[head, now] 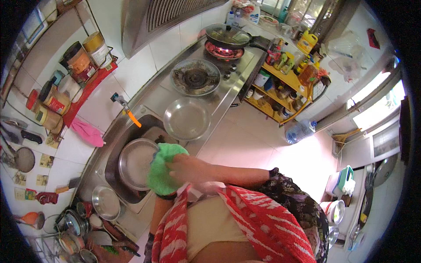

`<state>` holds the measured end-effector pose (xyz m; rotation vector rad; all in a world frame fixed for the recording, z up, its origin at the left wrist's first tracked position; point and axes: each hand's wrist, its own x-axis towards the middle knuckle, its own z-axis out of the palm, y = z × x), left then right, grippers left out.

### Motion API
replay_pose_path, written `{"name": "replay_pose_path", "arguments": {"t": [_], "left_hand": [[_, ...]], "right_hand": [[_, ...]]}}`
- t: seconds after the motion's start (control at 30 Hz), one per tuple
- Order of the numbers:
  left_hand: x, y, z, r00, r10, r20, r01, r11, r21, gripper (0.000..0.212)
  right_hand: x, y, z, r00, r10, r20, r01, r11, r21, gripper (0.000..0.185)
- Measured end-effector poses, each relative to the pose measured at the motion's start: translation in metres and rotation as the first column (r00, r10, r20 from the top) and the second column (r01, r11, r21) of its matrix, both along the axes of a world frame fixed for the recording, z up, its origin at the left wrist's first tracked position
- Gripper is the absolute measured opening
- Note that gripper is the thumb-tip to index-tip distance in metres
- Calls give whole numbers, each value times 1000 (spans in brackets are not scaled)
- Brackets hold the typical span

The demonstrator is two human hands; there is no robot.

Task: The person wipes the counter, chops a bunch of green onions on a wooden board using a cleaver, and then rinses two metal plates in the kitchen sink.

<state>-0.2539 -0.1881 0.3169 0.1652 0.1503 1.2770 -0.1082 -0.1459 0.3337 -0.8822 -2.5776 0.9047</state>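
Observation:
A green cloth (164, 171) lies over the near rim of a round metal pan (136, 164), which is tilted above the sink (108, 154). My right hand (187, 169) grips the cloth, its fingers pressed into the folds. My left forearm comes up from below to the cloth's lower edge, with a dark band at the wrist; the left hand itself is hidden behind the cloth. Beside the sink, a shallow metal pan (187, 119) rests on the steel counter. An orange hose end (134, 119) hangs from the wall faucet (120, 101) over the basin.
A lidded frying pan (227, 35) sits on a glowing burner. An upturned lid or pan (196, 77) covers the nearer one. A metal bowl (106, 203) stands by the sink, near a cluttered dish rack (46, 245). Right of the stove is a shelf of bottles (269, 92).

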Motion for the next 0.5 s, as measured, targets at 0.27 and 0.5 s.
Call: {"name": "replay_pose_path", "arguments": {"t": [0.27,0.5], "left_hand": [[77,-34,-25,971,-215,-106,227,966,127,47],[146,-73,-63,838,-452,-306,483,875,33,44]], "right_hand": [[60,-80,-2,703,-582,-408,649,760,34,56],[109,-105,-73,99,-871,-481,66,488,-870,41]]}}
